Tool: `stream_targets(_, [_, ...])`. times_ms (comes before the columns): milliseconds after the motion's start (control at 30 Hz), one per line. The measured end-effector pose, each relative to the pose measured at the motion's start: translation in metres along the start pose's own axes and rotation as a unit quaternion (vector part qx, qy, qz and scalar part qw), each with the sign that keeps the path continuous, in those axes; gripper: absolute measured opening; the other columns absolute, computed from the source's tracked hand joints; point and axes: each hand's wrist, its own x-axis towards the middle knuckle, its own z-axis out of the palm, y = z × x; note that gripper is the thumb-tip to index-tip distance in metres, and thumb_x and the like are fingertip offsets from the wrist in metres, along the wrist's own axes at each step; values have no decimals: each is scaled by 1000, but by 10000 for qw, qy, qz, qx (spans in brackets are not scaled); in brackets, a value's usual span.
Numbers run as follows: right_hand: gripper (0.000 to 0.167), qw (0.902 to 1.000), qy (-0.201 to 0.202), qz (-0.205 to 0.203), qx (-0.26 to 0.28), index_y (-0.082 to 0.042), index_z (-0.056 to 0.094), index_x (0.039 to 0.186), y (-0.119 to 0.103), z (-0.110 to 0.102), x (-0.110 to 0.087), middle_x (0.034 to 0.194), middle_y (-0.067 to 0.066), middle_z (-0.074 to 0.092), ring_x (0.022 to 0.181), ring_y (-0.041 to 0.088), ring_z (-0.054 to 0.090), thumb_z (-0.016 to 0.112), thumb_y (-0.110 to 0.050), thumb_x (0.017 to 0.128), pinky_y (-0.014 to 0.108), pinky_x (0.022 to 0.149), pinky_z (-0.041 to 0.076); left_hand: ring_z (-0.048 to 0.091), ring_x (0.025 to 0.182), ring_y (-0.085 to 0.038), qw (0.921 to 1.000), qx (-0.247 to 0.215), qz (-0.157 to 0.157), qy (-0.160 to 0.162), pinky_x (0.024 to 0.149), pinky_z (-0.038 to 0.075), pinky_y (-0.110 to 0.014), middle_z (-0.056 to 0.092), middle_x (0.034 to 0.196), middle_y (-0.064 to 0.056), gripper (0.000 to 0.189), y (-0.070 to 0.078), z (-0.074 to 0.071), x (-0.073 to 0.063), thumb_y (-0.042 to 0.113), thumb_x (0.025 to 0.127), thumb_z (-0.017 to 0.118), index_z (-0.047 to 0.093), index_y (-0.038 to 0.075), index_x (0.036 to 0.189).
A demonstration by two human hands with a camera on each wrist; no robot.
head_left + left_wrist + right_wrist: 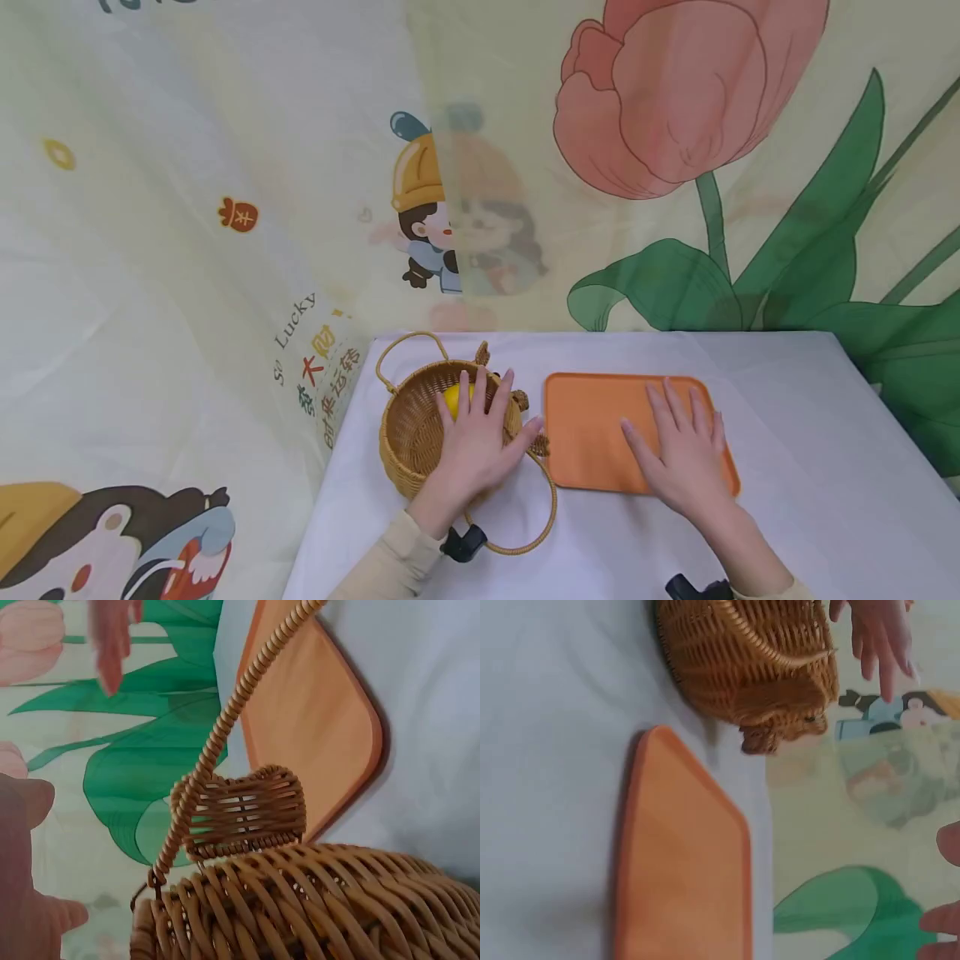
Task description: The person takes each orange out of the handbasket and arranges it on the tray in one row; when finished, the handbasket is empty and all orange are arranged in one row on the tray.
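A round woven basket [399,457] stands on the left of the table, and a yellow rounded object [452,398] shows inside it, partly hidden behind fingers. My left hand [480,446] is over the basket's right side with its fingers spread and straight. In the left wrist view that hand [30,885] appears above the basket's woven wall [322,907]. To the right lies an orange rectangular tray [592,433] with nothing on its visible surface. Over the tray's right part, my right hand [686,462] has its fingers extended and apart, holding nothing.
One thin basket handle [553,508] loops down onto the white tablecloth [615,550]; the other handle [408,336] sticks up at the back left. Woven ornaments [520,401] jut from the basket's right side towards the tray. A printed curtain [510,83] hangs behind the table.
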Motion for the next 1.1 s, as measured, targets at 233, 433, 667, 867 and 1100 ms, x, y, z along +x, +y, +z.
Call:
stream_targets(233, [55, 9974, 333, 584, 254, 4, 53, 141, 56, 10, -29, 148, 34, 44, 140, 62, 20, 61, -35, 102, 78, 109, -5, 36, 144, -43, 9983, -336, -330, 351, 111, 34, -61, 39, 156, -23, 80, -29, -3, 11, 63, 102, 45, 38, 6, 157])
stream_targets(433, [42, 9891, 566, 1284, 439, 7, 58, 132, 106, 31, -54, 141, 36, 50, 130, 60, 37, 60, -22, 101, 73, 109, 19, 60, 120, -38, 9967, -127, -745, -283, 91, 52, -57, 59, 134, -19, 63, -65, -14, 27, 51, 99, 60, 56, 5, 141])
stream_targets(667, [43, 9792, 423, 1972, 225, 6, 60, 135, 126, 65, -68, 143, 30, 52, 142, 52, 31, 61, -21, 101, 65, 116, 17, 60, 115, -35, 9895, -370, -766, -1164, 90, 51, -55, 62, 131, -16, 49, -88, -16, 35, 43, 96, 68, 64, 9, 131])
stream_targets(867, [38, 9799, 753, 1848, -2, 5, 63, 130, 126, 69, -70, 140, 30, 55, 143, 50, 32, 60, -16, 99, 62, 119, 11, 57, 124, -37, 9835, -564, -555, -1626, 100, 47, -52, 62, 135, -17, 59, -89, -25, 36, 42, 96, 69, 59, 4, 139])
stream_targets(1100, [39, 9756, 629, 2105, -11, 5, 61, 133, 124, 69, -68, 144, 29, 52, 147, 47, 26, 58, -17, 101, 58, 121, 6, 54, 131, -36, 9662, -408, -175, -2540, 109, 41, -49, 60, 140, -17, 61, -90, -46, 50, 43, 97, 67, 58, 2, 142])
